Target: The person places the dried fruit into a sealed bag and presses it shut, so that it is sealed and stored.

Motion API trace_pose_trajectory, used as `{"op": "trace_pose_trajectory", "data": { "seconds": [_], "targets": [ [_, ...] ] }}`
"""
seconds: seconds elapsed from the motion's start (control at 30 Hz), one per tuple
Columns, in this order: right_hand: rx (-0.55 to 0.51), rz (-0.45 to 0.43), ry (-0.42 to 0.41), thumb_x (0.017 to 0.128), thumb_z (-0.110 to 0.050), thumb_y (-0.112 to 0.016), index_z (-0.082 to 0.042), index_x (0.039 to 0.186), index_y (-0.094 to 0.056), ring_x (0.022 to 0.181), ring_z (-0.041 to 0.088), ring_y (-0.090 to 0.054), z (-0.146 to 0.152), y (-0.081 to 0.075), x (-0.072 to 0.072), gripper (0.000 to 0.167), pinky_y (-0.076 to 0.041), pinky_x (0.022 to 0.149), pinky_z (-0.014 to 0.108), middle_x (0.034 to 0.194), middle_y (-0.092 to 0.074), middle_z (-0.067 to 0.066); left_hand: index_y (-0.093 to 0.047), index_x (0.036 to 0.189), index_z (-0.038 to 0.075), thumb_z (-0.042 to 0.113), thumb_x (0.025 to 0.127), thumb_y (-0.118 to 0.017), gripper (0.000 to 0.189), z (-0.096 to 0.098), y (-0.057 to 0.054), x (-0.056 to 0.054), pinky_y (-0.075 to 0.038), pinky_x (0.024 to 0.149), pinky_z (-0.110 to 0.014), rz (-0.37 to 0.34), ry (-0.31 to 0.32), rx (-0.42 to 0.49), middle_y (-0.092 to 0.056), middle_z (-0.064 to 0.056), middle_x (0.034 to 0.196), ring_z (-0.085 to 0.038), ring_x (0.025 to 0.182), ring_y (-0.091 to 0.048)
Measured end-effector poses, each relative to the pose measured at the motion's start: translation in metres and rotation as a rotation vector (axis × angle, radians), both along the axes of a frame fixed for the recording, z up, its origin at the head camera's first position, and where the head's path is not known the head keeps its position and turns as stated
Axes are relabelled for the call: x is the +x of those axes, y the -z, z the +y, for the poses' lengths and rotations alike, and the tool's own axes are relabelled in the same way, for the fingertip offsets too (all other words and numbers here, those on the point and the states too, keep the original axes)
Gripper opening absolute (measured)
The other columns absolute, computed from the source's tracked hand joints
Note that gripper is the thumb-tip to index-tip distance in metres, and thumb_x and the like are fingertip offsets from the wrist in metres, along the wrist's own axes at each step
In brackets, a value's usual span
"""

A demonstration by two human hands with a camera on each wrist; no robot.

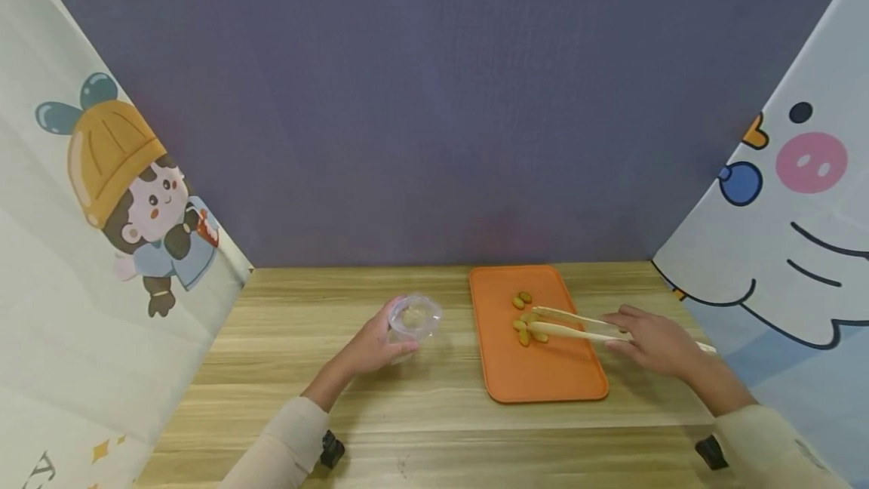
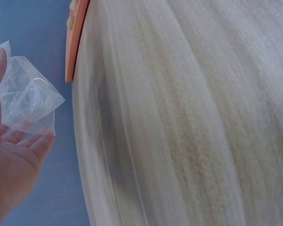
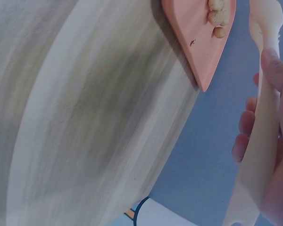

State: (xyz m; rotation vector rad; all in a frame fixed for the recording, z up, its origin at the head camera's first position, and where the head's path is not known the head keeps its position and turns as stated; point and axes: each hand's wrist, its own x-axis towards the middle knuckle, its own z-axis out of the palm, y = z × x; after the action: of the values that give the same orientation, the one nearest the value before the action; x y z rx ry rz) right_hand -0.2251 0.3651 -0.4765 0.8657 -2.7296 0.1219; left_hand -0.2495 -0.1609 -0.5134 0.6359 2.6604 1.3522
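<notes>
My left hand (image 1: 372,342) holds a clear plastic bag (image 1: 429,311), thumb on one side and fingers on the other, left of the tray. The bag's mouth is spread in a ring, with something pale yellowish showing inside. My right hand (image 1: 657,344) grips pale cream tongs (image 1: 577,333), thumb on one arm and fingers curled round the other, as the right wrist view shows. The tongs reach left over an orange tray (image 1: 523,383), their tips among several small olive-yellow oval pieces (image 1: 523,339). Two more pieces (image 1: 518,302) lie farther back on the tray.
The wooden table (image 1: 421,413) ends at a dark blue-grey backdrop (image 1: 421,112). Pale cartoon-printed sheets stand on the left (image 1: 61,262) and right (image 1: 801,262). A small black device (image 1: 331,449) sits by the left sleeve, and another (image 1: 711,452) by the right sleeve.
</notes>
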Motion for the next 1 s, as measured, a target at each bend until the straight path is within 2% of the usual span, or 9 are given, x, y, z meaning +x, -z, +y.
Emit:
{"op": "trace_pose_trajectory", "data": {
  "seconds": [0.2, 0.47, 0.63, 0.73, 0.83, 1.0],
  "targets": [
    [0.006, 0.0, -0.013, 0.09, -0.034, -0.077, -0.007, 0.122, -0.073, 0.07, 0.004, -0.058, -0.009, -0.004, -0.004, 0.042, -0.053, 0.062, 0.033, 0.1, -0.069, 0.004, -0.026, 0.16, 0.01, 0.031, 0.086, -0.084, 0.096, 0.001, 0.0, 0.0, -0.051, 0.1, -0.053, -0.004, -0.005, -0.01, -0.05, -0.021, 0.15, -0.031, 0.118, -0.062],
    [0.004, -0.007, -0.016, 0.09, -0.04, -0.076, -0.011, 0.124, -0.073, 0.07, 0.003, -0.058, -0.024, -0.011, -0.007, 0.044, -0.052, 0.062, 0.031, 0.103, -0.069, 0.002, -0.027, 0.159, 0.007, 0.028, 0.086, -0.083, 0.094, 0.005, -0.005, 0.003, -0.049, 0.102, -0.054, 0.009, -0.002, -0.018, -0.051, -0.023, 0.149, -0.033, 0.121, -0.06],
    [0.013, -0.023, -0.007, 0.094, -0.046, -0.069, -0.01, 0.126, -0.072, 0.08, 0.015, -0.068, -0.033, -0.016, -0.007, 0.048, -0.058, 0.073, 0.041, 0.109, -0.072, 0.007, -0.027, 0.16, 0.007, 0.03, 0.086, -0.083, 0.095, 0.006, -0.003, 0.003, -0.05, 0.102, -0.054, 0.012, 0.0, -0.018, -0.051, -0.022, 0.149, -0.034, 0.122, -0.06],
    [0.004, -0.031, -0.006, 0.094, -0.043, -0.07, -0.009, 0.125, -0.072, 0.091, 0.028, -0.073, -0.039, -0.02, -0.008, 0.047, -0.059, 0.079, 0.049, 0.115, -0.073, 0.015, -0.026, 0.16, 0.008, 0.03, 0.087, -0.083, 0.096, 0.007, -0.002, 0.003, -0.05, 0.101, -0.054, 0.012, 0.0, -0.02, -0.051, -0.022, 0.149, -0.033, 0.122, -0.06],
    [0.004, -0.03, -0.01, 0.093, -0.038, -0.072, -0.008, 0.126, -0.072, 0.103, 0.037, -0.072, -0.045, -0.022, -0.01, 0.044, -0.059, 0.082, 0.052, 0.12, -0.072, 0.02, -0.026, 0.16, 0.009, 0.03, 0.087, -0.083, 0.095, 0.007, -0.002, 0.003, -0.05, 0.1, -0.054, 0.008, -0.001, -0.021, -0.051, -0.023, 0.148, -0.033, 0.12, -0.061],
    [0.01, -0.045, -0.018, 0.095, -0.037, -0.07, -0.009, 0.129, -0.071, 0.106, 0.037, -0.071, -0.058, -0.025, -0.017, 0.044, -0.059, 0.082, 0.052, 0.125, -0.07, 0.021, -0.028, 0.159, 0.008, 0.029, 0.086, -0.084, 0.094, 0.009, -0.003, 0.003, -0.05, 0.101, -0.053, 0.015, 0.008, -0.02, -0.052, -0.023, 0.148, -0.032, 0.119, -0.061]
  ]
}}
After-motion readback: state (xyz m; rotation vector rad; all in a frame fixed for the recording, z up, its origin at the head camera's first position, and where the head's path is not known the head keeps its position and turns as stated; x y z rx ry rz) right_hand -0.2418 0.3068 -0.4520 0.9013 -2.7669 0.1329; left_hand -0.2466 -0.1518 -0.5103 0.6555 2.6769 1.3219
